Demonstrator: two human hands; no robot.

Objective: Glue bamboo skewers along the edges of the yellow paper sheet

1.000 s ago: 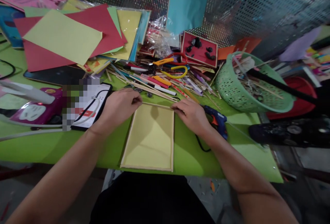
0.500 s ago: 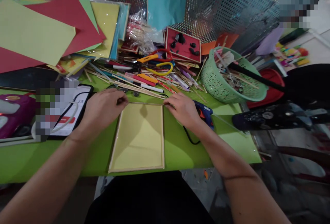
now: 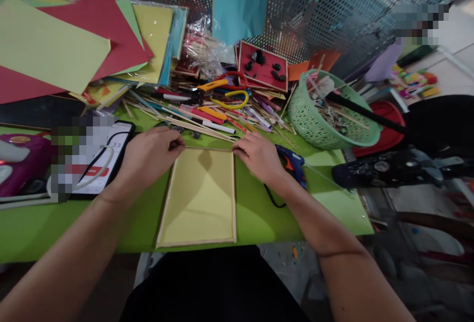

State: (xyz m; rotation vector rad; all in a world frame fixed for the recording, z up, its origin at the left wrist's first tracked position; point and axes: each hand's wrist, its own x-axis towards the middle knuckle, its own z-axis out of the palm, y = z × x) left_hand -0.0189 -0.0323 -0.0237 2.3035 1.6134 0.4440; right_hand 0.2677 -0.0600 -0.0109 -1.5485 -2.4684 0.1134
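Note:
A yellow rectangular panel (image 3: 202, 198) edged with thin wooden sticks lies on the green table in front of me. Along its far edge runs a thin wooden stick (image 3: 209, 149). My left hand (image 3: 155, 151) pinches the stick's left end at the far left corner. At the far right corner, my right hand (image 3: 259, 156) has its fingers closed on the other end. The fingertips partly hide both corners. Just right of my right hand lies a blue glue gun (image 3: 292, 161) with an orange trigger.
Behind the panel are loose sticks (image 3: 200, 123), markers and yellow-handled scissors (image 3: 231, 100). A green basket (image 3: 314, 119) stands at the back right. A phone (image 3: 105, 164) with cables lies left, below coloured paper sheets (image 3: 55, 45). A red panel (image 3: 263, 67) holds dark stones.
Both hands stay at the panel's far corners with almost no movement. The view has shifted very slightly.

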